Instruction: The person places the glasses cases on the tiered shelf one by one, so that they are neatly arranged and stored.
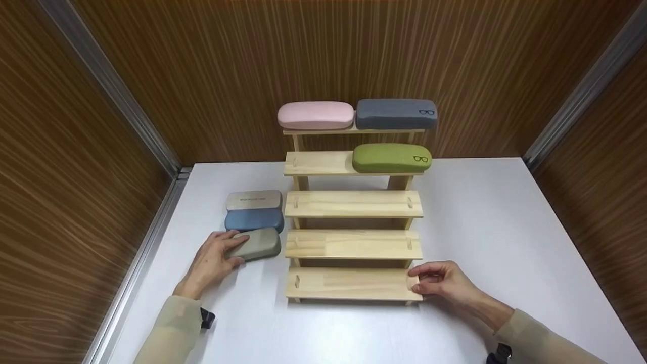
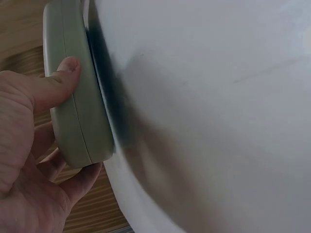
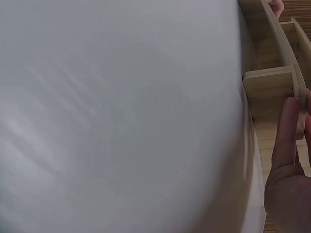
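Observation:
My left hand (image 1: 210, 263) grips a grey-green glasses case (image 1: 259, 243) on the left of the table. In the left wrist view, the thumb lies on the side of that case (image 2: 73, 111) and the fingers wrap behind it. Just beyond it lie a blue glasses case (image 1: 254, 220) and a beige one (image 1: 252, 199), side by side. A stepped wooden display stand (image 1: 354, 283) occupies the middle. My right hand (image 1: 450, 283) pinches the right end of its lowest shelf, with the thumb in front; the right wrist view shows fingers at the shelf end (image 3: 269, 97).
On the top shelf sit a pink glasses case (image 1: 316, 115) and a dark grey-blue one (image 1: 396, 114). A green case (image 1: 391, 157) lies on the right of the shelf below. Wood-grain panels (image 1: 323, 55) wall in the white table (image 1: 485, 217) at the back and sides.

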Available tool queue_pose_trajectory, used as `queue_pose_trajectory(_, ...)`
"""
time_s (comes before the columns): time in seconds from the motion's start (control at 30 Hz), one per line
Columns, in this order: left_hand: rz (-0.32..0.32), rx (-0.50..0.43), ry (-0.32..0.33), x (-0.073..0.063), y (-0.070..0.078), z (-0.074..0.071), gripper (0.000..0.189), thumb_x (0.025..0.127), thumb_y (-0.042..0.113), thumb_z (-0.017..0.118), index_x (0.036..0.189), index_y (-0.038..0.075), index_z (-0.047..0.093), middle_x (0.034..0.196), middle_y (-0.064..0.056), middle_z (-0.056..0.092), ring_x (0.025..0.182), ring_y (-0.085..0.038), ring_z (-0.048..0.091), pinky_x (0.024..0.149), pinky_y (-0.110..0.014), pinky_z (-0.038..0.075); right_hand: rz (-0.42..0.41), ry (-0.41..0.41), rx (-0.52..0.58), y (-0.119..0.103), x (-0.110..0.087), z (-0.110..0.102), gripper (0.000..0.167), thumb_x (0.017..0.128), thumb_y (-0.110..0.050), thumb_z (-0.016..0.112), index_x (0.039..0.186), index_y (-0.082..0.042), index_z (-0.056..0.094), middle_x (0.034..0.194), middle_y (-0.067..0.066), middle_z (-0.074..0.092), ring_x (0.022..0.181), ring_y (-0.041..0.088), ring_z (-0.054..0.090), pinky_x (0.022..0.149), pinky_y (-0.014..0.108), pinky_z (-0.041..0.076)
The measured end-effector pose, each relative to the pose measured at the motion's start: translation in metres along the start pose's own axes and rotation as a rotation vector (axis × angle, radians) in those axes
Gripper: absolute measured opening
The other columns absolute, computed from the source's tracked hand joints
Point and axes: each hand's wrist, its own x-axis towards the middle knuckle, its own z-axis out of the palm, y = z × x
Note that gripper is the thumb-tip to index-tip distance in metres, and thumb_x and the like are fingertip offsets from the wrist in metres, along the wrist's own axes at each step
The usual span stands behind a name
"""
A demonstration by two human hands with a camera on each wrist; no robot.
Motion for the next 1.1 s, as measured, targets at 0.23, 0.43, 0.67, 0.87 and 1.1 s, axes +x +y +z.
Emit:
queue_pose_trajectory(0.23, 0.042, 0.006, 0.034, -0.001, 0.000, -0.014, 0.058, 0.089, 0.007, 0.092, 0.144, 0.010, 0.077, 0.156, -0.026, 0.068, 0.141, -0.046, 0.062, 0.120, -0.067, 0.049, 0.021, 0.005, -0.013, -0.002, 0.001, 0.001, 0.033, 0.094, 0.013, 0.076, 0.127, 0.012, 0.076, 0.103, -0.008, 0.086, 0.093, 0.006, 0.084, 0.083, 0.025, 0.070)
queue_pose_trajectory(0.43, 0.065, -0.004, 0.058, -0.001, 0.005, -0.030, 0.057, 0.088, 0.007, 0.092, 0.144, 0.009, 0.076, 0.155, -0.027, 0.068, 0.143, -0.049, 0.064, 0.122, -0.070, 0.048, 0.017, 0.006, -0.020, -0.002, 0.000, 0.002, 0.034, 0.093, 0.014, 0.076, 0.126, 0.016, 0.073, 0.099, -0.008, 0.086, 0.092, 0.006, 0.084, 0.081, 0.024, 0.070)
queue_pose_trajectory(0.67, 0.089, -0.010, 0.092, 0.002, 0.014, -0.047, 0.055, 0.089, 0.007, 0.091, 0.142, 0.008, 0.078, 0.153, -0.028, 0.069, 0.139, -0.051, 0.065, 0.118, -0.071, 0.050, 0.035, 0.013, -0.016, -0.004, 0.000, 0.002, 0.032, 0.093, 0.012, 0.077, 0.123, 0.003, 0.081, 0.101, -0.008, 0.086, 0.092, 0.006, 0.084, 0.082, 0.024, 0.070)
queue_pose_trajectory(0.87, 0.098, -0.013, 0.100, 0.005, 0.022, -0.059, 0.055, 0.088, 0.008, 0.091, 0.141, 0.009, 0.078, 0.152, -0.028, 0.070, 0.135, -0.050, 0.068, 0.114, -0.068, 0.054, 0.043, 0.014, -0.018, -0.004, 0.001, 0.001, 0.032, 0.094, 0.012, 0.077, 0.126, 0.013, 0.076, 0.103, -0.009, 0.085, 0.093, 0.007, 0.084, 0.083, 0.025, 0.071)
queue_pose_trajectory(1.1, 0.137, -0.006, 0.113, 0.010, 0.035, -0.077, 0.054, 0.092, 0.009, 0.090, 0.144, 0.011, 0.077, 0.150, -0.023, 0.073, 0.133, -0.047, 0.069, 0.108, -0.065, 0.057, 0.048, 0.024, -0.054, -0.005, 0.001, 0.001, 0.043, 0.093, 0.009, 0.079, 0.130, 0.025, 0.065, 0.091, -0.012, 0.080, 0.086, 0.002, 0.080, 0.081, 0.025, 0.071)
